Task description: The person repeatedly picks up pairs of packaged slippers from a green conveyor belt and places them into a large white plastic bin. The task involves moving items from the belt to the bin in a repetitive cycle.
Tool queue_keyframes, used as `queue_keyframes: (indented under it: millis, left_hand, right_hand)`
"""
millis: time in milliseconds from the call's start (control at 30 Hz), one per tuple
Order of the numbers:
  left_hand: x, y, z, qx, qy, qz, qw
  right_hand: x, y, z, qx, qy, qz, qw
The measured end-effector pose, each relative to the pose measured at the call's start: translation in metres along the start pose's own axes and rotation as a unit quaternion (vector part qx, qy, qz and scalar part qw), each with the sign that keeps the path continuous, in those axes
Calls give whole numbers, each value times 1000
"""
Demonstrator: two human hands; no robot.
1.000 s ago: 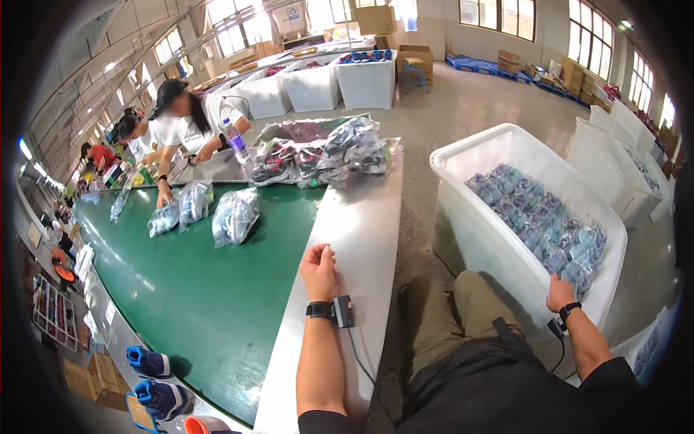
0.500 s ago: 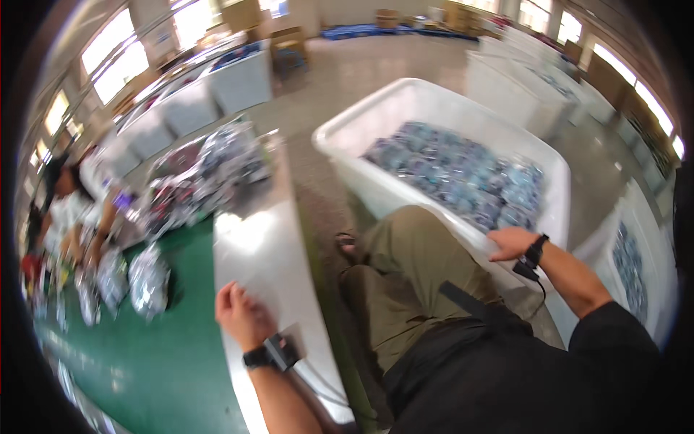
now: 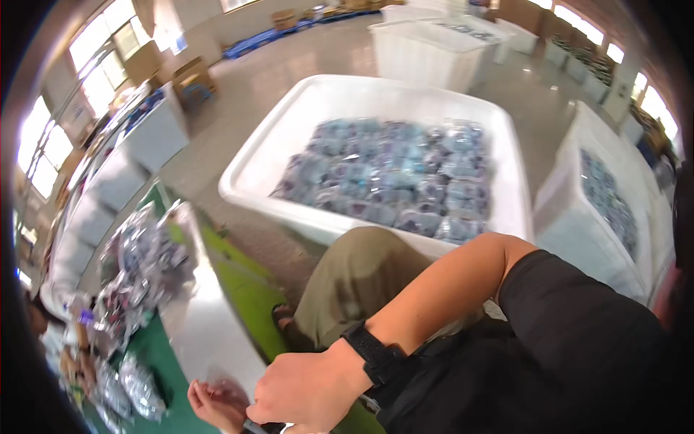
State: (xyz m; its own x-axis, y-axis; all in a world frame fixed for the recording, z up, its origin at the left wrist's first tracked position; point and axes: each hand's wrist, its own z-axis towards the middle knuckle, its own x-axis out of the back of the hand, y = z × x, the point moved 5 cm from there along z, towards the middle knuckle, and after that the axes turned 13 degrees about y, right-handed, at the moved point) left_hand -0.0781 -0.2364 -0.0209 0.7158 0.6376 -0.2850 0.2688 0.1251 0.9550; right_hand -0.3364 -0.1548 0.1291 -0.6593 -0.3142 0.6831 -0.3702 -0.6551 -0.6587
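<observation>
Bins dominate the floor: a large white plastic tub (image 3: 376,98) sits at twelve o'clock from the seated person, filled across its bottom with small clear-wrapped bluish packets (image 3: 394,173), too many and too blurred to count. A second white tub (image 3: 571,210) stands at three o'clock, holding the same kind of packets (image 3: 611,206) along its inner side. Two more white bins (image 3: 434,47) stand farther off at one o'clock, and a row of pale bins (image 3: 137,155) runs away at ten o'clock.

At six o'clock both hands meet over the pale edge of the green-topped tabletop (image 3: 210,333). The right hand (image 3: 307,394), a black watch on its wrist, is curled into a loose fist, knuckles up, crossing in front of the body. The left hand (image 3: 217,401) lies just beside it at eight o'clock, fingers bent inward; whether either hand pinches anything I cannot tell, since the lower edge cuts them off.

A heap of shiny clear-bagged goods (image 3: 141,271) lies on the tabletop at nine o'clock, well apart from both hands. Two further bagged bundles (image 3: 137,387) rest nearer, at eight o'clock.
</observation>
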Motion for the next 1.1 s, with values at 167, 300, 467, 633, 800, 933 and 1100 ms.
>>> queue_keyframes:
  millis: [167, 300, 467, 633, 800, 933, 1100]
  left_hand:
    - [23, 2, 20, 62, -67, -38, 995]
    - [52, 19, 50, 115, -141, 134, 974]
    - [99, 58, 126, -66, 7, 271, 960]
    - [117, 80, 227, -337, 124, 513, 780]
    - [189, 85, 331, -267, 173, 541, 779]
    - [170, 55, 332, 5, 166, 463, 871]
    - [164, 38, 283, 48, 90, 406, 908]
  right_hand:
    - [-29, 28, 54, -83, -116, 221, 965]
    - [-40, 72, 68, -214, -92, 322, 918]
    - [-45, 141, 37, -325, -75, 367, 868]
    - [-46, 156, 33, -217, -55, 232, 947]
    - [-46, 139, 31, -86, -26, 137, 986]
    - [-54, 139, 15, 16, -18, -19, 1000]
    - [-71, 126, 6, 112, -63, -94, 987]
